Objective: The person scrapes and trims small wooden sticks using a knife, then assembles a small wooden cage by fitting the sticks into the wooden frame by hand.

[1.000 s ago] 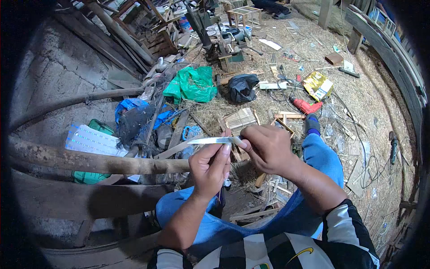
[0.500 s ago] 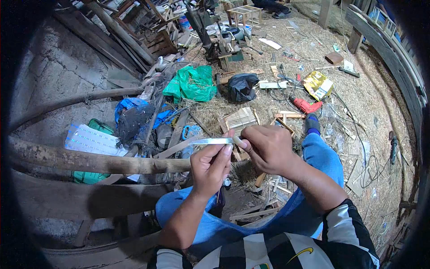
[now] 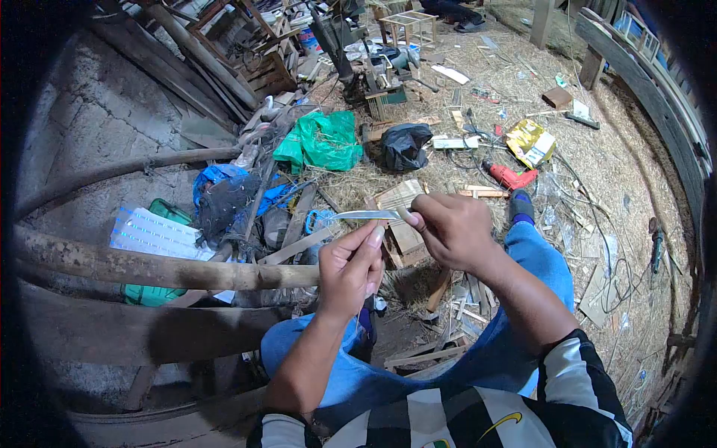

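In the middle of the head view, a knife (image 3: 366, 214) with a slim, shiny blade points to the left. My right hand (image 3: 457, 230) is closed around its handle, the thumb at the base of the blade. Just below the blade is my left hand (image 3: 348, 272), its thumb and fingers pinched together and the thumb tip raised toward the metal. What the left fingers hold, if anything, I cannot make out. Beyond both hands, a slatted wooden piece (image 3: 403, 196) lies on the straw-strewn floor.
A bamboo pole (image 3: 164, 266) runs along my left side. A green plastic bag (image 3: 323, 142), a black bag (image 3: 405, 146), a red power drill (image 3: 512, 176) and a yellow packet (image 3: 529, 142) lie ahead. Wood scraps and cables litter the floor, and a person's leg (image 3: 448, 9) shows at the top.
The knife and my right hand have risen slightly and shifted to the right. The blade, earlier lying across my left fingers, is now above them; the left hand has barely moved.
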Demonstrator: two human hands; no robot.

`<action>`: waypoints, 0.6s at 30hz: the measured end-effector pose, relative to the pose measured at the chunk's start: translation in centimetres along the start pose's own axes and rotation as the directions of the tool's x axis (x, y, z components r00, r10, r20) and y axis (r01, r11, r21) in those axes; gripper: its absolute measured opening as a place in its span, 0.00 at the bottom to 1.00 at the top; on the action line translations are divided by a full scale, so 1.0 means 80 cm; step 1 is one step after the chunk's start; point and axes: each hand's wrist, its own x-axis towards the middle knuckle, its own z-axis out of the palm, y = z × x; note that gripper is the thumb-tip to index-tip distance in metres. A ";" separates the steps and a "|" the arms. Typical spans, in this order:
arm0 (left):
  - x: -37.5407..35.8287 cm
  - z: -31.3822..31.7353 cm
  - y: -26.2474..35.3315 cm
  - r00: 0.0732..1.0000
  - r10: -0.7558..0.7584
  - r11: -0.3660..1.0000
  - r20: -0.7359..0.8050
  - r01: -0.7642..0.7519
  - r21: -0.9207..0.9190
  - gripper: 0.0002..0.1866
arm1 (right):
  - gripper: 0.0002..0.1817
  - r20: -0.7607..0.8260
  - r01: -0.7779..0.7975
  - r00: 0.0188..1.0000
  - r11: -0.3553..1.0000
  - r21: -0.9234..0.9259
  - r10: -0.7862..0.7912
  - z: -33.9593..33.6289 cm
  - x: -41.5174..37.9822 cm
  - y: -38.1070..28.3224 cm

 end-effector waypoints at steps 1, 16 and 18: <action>0.001 0.000 0.001 0.999 -0.039 0.999 -0.011 0.039 -0.020 0.17 | 0.09 0.000 -0.009 1.000 1.000 -0.005 0.009 0.001 0.000 0.000; -0.005 -0.005 0.003 1.000 -0.019 1.000 0.015 0.019 0.025 0.16 | 0.10 0.048 0.051 0.997 0.989 0.142 -0.058 0.002 -0.002 -0.022; -0.005 -0.005 0.001 1.000 0.002 0.998 0.013 -0.003 0.065 0.16 | 0.10 0.048 0.055 0.997 0.990 0.129 -0.062 0.005 -0.001 -0.021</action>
